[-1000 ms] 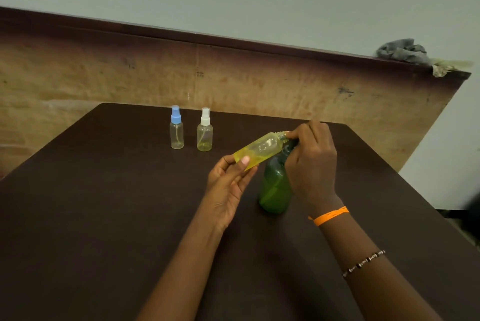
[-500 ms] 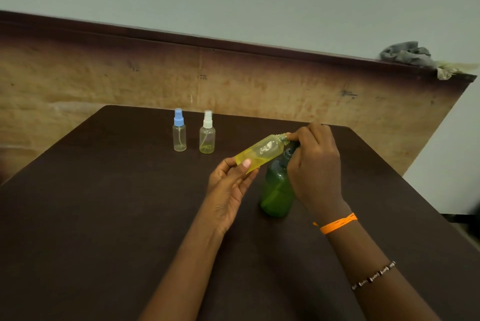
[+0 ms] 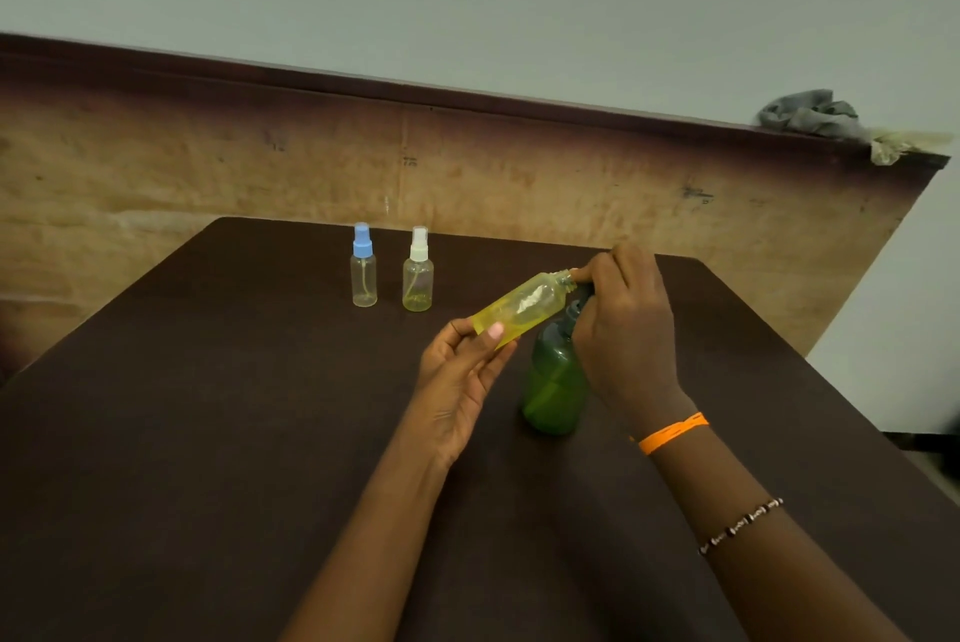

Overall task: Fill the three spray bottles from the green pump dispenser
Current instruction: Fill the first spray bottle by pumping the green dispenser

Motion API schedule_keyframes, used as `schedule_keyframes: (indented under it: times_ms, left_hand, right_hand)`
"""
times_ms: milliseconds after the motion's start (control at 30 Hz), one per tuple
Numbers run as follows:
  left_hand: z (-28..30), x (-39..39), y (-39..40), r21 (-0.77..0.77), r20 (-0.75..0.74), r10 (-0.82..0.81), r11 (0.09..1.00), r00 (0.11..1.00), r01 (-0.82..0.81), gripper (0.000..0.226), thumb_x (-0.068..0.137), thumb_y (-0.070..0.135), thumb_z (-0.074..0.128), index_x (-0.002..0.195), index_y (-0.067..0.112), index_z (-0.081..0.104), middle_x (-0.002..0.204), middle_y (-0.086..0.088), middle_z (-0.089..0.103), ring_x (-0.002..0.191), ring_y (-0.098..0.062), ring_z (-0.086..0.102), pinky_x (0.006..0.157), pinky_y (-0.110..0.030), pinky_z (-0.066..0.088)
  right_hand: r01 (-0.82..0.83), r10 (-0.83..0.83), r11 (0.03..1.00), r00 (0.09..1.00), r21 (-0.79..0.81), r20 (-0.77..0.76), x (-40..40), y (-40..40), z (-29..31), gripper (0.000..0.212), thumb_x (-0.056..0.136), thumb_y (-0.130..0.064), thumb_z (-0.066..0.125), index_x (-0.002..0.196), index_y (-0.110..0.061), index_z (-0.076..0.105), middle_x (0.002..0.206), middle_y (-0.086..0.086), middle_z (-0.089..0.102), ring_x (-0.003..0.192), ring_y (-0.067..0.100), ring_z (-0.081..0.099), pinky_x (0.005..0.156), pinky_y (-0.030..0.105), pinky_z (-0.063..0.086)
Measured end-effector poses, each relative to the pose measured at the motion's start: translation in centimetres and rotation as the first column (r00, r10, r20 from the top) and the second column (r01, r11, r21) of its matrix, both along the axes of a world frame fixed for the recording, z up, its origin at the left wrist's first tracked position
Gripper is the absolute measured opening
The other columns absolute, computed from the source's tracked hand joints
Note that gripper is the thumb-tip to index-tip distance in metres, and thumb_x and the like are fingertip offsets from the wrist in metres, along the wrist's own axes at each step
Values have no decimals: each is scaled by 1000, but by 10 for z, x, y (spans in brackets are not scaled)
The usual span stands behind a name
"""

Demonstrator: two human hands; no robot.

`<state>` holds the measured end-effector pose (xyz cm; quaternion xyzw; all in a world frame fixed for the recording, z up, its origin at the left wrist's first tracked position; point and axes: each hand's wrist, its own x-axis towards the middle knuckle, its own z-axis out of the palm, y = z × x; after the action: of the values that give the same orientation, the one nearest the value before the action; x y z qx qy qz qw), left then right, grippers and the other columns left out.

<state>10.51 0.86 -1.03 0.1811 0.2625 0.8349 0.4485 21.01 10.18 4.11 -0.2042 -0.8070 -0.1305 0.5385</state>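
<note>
- No brand, label or legible print on any bottle; faint dark marks on the wooden board (image 3: 519, 184) behind the table (image 3: 208, 433) are too small to read
- Uncapped spray bottle (image 3: 519, 309), yellowish and see-through, held above the table just right of centre; long axis tilted, base down at 8 o'clock, open neck up at 2 o'clock, neck meeting the dark nozzle of the pump
- Left hand (image 3: 462, 376): thumb and fingers pinch the bottle's base end
- Right hand (image 3: 623, 329): fingers curled over the pump head of the green pump dispenser (image 3: 553, 381), fingertips at the bottle neck
- Dispenser stands upright on the table, directly under the tilted bottle
- Blue-capped spray bottle (image 3: 363, 267) and white-capped spray bottle (image 3: 418, 272) upright, side by side toward 11 o'clock of the dispenser, apart from the hands; white-capped one shows a little yellowish liquid at the bottom
</note>
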Motion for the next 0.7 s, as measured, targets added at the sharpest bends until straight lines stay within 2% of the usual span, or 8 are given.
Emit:
schedule_keyframes:
  times_ms: [67, 233, 400, 533, 700]
  left_hand:
    - [-1, -1, 1, 1, 3, -6, 1000, 1000, 6, 27, 68, 8, 64, 93, 5, 55, 99, -10, 67, 88, -15, 69, 71, -20, 55]
    - [-2, -2, 3, -13, 4, -2, 1000, 1000, 2, 27, 67, 8, 64, 92, 5, 56, 97, -9, 68, 88, -14, 69, 73, -20, 55]
    - [-1, 1, 0, -21, 7, -11, 1000, 1000, 11, 24, 68, 9, 64, 90, 6, 56, 98, -10, 67, 89, -15, 68, 73, -20, 55]
    - [1, 1, -1, -4, 3, -3, 1000, 1000, 3, 23, 67, 8, 64, 88, 7, 55, 98, -10, 67, 91, -17, 67, 73, -20, 55]
    - [-3, -1, 1, -3, 2, -7, 1000, 1000, 7, 25, 67, 8, 64, 91, 6, 56, 96, -8, 69, 88, -14, 69, 73, -20, 55]
  right_hand:
    - [-18, 18, 1000, 1000, -18, -6, 0, 0, 2, 25, 72, 1, 33, 73, 1, 58, 75, 18, 53, 68, 33, 50, 57, 42, 47]
    - [8, -12, 999, 992, -31, -123, -5, 2, -19, 24, 86, 3, 38, 68, 1, 54, 70, 17, 48, 67, 26, 36, 55, 43, 40]
    - [3, -3, 1000, 1000, -5, -23, 1, 5, -8, 18, 77, 4, 39, 70, 0, 55, 71, 17, 50, 68, 27, 39, 54, 43, 44]
    - [-9, 9, 1000, 999, -4, 40, 2, -3, 5, 25, 70, -1, 33, 73, 1, 58, 75, 17, 53, 68, 33, 51, 56, 39, 48]
    - [29, -30, 999, 998, -25, -63, 0, 1, -20, 23, 86, 3, 38, 73, 2, 56, 72, 17, 48, 69, 25, 36, 55, 44, 43]
